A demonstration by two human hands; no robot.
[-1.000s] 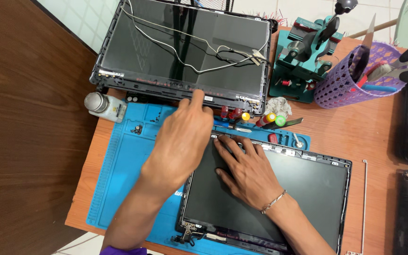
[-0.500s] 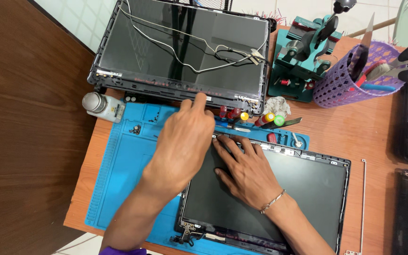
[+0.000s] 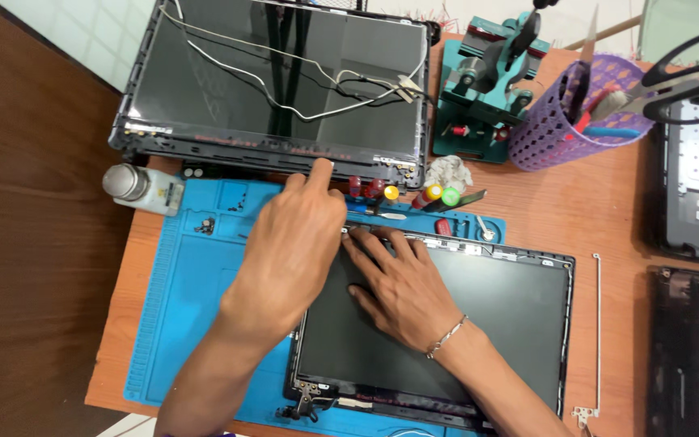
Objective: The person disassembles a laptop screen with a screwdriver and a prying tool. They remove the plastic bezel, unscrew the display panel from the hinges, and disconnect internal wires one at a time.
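Item 1: your left hand (image 3: 293, 243). It lies palm down over the upper left corner of the laptop screen panel (image 3: 479, 324), forefinger stretched out toward the lower edge of the second screen assembly (image 3: 277, 89). Whether the fingertip touches that edge you cannot tell from this view. It grips nothing that shows.

Item 2: your right hand (image 3: 402, 287). Flat, fingers spread, pressed on the dark face of the laptop screen panel near its top edge. It holds nothing; a thin bracelet (image 3: 445, 337) sits at the wrist.

Item 3: laptop screen panel. Lies flat, face up, partly on the blue work mat (image 3: 196, 324), its right part over the bare desk (image 3: 576, 202). A metal hinge shows at its lower left corner.

Item 4: second screen assembly. Lies at the far side of the desk, just beyond the mat, with loose white and black cables (image 3: 285, 81) trailing across its face.

Item 5: small bottle (image 3: 141, 188) with a metal cap, on its side at the mat's upper left corner.

Item 6: row of screwdrivers (image 3: 402, 194) with red, yellow and green caps, between the two screens.

Item 7: green vise (image 3: 491, 81), beyond the screwdrivers, near a crumpled cloth (image 3: 448, 171).

Item 8: purple mesh basket (image 3: 560, 129) holding tools, right of the vise.

Item 9: thin metal bracket (image 3: 597, 340), just right of the panel.

Item 10: two dark laptop bodies (image 3: 697, 243) at the right edge.
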